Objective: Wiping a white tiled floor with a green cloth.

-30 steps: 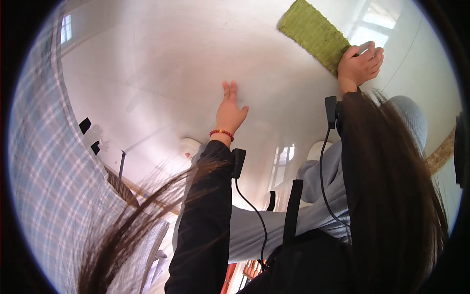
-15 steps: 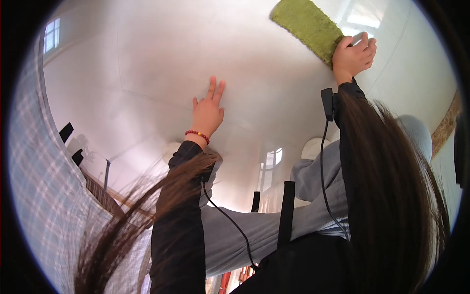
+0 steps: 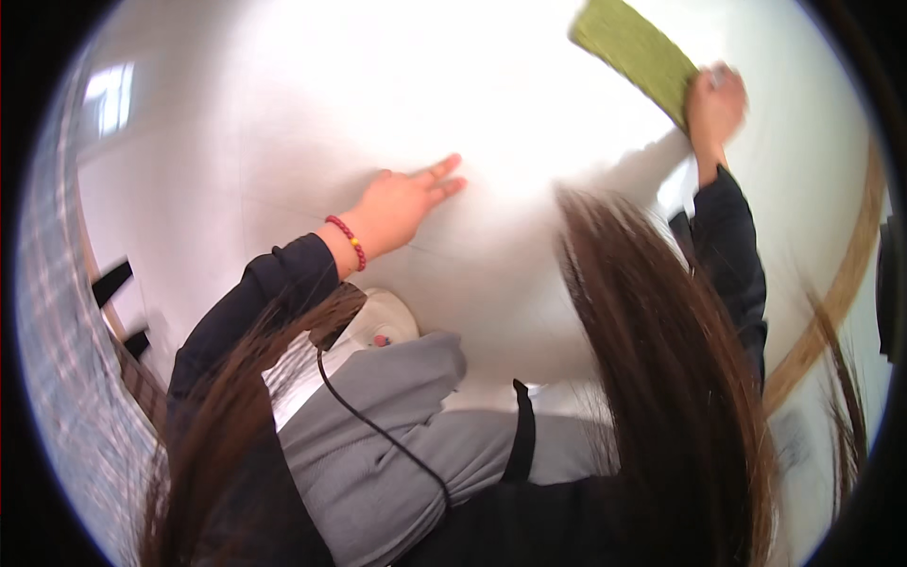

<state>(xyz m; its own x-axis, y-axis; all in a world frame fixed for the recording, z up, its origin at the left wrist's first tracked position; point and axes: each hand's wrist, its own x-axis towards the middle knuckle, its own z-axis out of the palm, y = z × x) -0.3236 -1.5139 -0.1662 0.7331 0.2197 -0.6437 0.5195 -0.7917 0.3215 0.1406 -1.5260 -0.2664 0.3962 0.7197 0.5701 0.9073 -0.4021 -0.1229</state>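
A long, flat, fuzzy green mop pad (image 3: 638, 59) slants across the top right of the view over the pale glossy floor (image 3: 312, 113). My right hand (image 3: 716, 106) is closed at its lower right end; motion blurs the fingers, and a small greyish bit shows among them. My left hand (image 3: 402, 203), with a red bead bracelet (image 3: 348, 243) at the wrist, is at the floor left of the middle. Two of its fingers stretch out to the right, and it holds nothing.
My grey trouser legs (image 3: 378, 406) and a light shoe (image 3: 389, 317) are below my hands. Long hair (image 3: 661, 359) hides part of my right arm. A checked cloth (image 3: 57, 312) hangs along the left side. A brown strip (image 3: 836, 293) edges the floor at right.
The mop pad and my right hand have moved right. My left hand has turned, its fingers now pointing right instead of up. My legs have shifted, and the floor looks brighter.
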